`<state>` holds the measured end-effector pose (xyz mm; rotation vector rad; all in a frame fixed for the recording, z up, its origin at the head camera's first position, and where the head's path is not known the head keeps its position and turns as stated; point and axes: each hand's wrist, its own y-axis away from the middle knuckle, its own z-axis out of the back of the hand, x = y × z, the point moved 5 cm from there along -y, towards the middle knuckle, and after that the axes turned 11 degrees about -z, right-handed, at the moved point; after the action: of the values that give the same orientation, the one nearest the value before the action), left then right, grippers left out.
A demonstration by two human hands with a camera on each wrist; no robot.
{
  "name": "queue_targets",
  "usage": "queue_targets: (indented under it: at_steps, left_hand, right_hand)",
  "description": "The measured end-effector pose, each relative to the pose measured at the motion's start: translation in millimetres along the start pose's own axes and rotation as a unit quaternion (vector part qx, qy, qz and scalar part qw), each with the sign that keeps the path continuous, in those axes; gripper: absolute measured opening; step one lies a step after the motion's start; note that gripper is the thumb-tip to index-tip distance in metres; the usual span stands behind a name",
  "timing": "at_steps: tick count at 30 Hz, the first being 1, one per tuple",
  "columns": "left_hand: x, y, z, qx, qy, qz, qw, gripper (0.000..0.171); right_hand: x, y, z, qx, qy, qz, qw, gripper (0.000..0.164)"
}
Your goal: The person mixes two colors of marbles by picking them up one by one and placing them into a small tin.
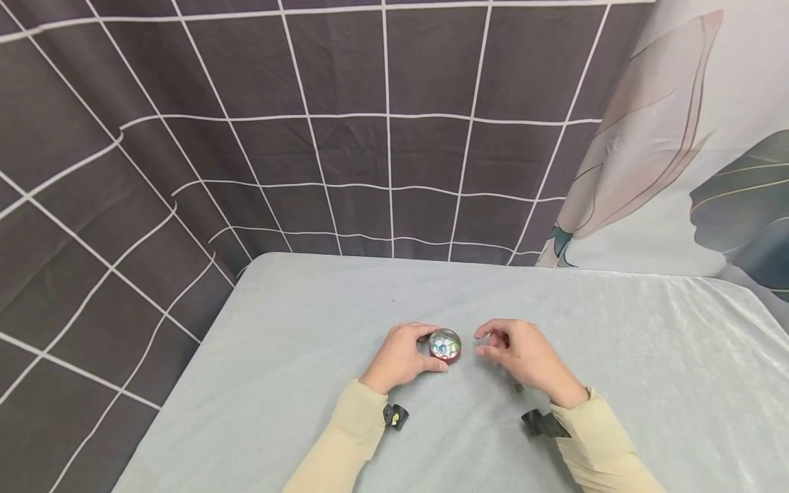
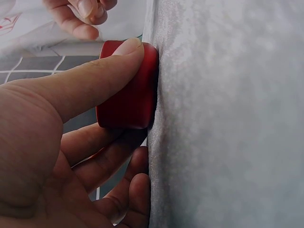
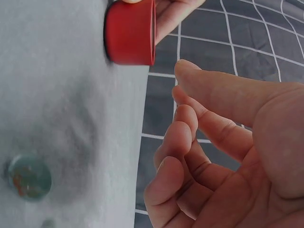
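A small round red tin point(image 2: 128, 97) stands on the grey cloth, its shiny round contents point(image 1: 443, 344) showing from above in the head view. My left hand point(image 1: 403, 352) grips the tin from the left, thumb along the near side and fingers on the far side. Just to the right of it, apart from the tin, my right hand point(image 1: 524, 352) hovers with loosely bent fingers and nothing between thumb and fingertips. Below that hand, a greenish glass marble point(image 3: 30, 177) with orange inside lies on the cloth, partly covered by the wrist in the head view.
Pale grey velvety cloth point(image 1: 296, 342) covers the table. A dark curtain with white grid lines point(image 1: 345, 150) hangs behind and at the left; a leaf-patterned curtain point(image 1: 653, 171) hangs at the right. Another green bit point(image 3: 49, 223) shows at the right wrist view's lower edge.
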<state>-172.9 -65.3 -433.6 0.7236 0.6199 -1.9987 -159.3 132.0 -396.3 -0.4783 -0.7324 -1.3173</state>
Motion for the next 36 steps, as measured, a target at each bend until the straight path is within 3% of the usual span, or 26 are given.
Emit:
queue_targets:
  at_steps: [27,36]
  left_hand:
    - [3.0,-1.4,-1.8,-0.001,0.006,-0.001,1.0,0.058]
    - [1.7,-2.6,-1.3,-0.005,0.003,-0.007,1.0,0.059]
  right_hand:
    - [-34.3,13.9,24.8,-0.038,0.024,-0.026,0.999,0.014]
    - [-44.4,19.4,28.4,-0.028,0.007,-0.026,0.999,0.016]
